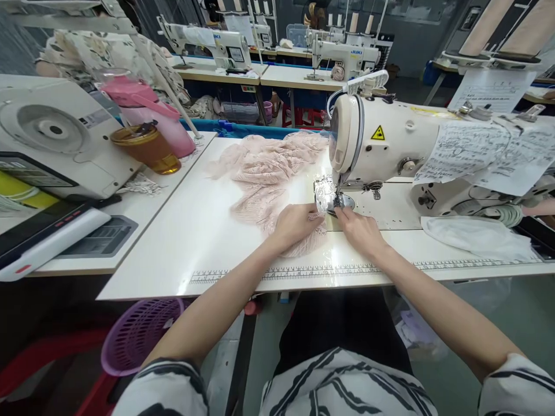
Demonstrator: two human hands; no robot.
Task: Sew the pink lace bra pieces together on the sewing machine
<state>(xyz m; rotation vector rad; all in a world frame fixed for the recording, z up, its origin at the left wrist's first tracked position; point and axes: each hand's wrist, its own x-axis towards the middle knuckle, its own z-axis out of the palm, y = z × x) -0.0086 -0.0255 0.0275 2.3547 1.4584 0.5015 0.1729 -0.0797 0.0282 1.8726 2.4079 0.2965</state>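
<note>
Pale pink lace fabric (273, 167) lies bunched on the white table, left of the sewing machine (381, 133), and runs down toward the needle. My left hand (297, 226) is closed on the lace just left of the needle plate (325, 193), its fingertips pinching an edge. Close to the presser foot (337, 200), my right hand (359, 230) has its thumb and fingers pressed together at the front of the foot. What lies between those fingertips is too small to make out.
A printed ruler (312, 271) runs along the table's front edge. At left stand a pink jug (151, 118), an amber cup (150, 153) and another machine (60, 133). White cloth (477, 237) lies at right. A purple basket (139, 335) sits below.
</note>
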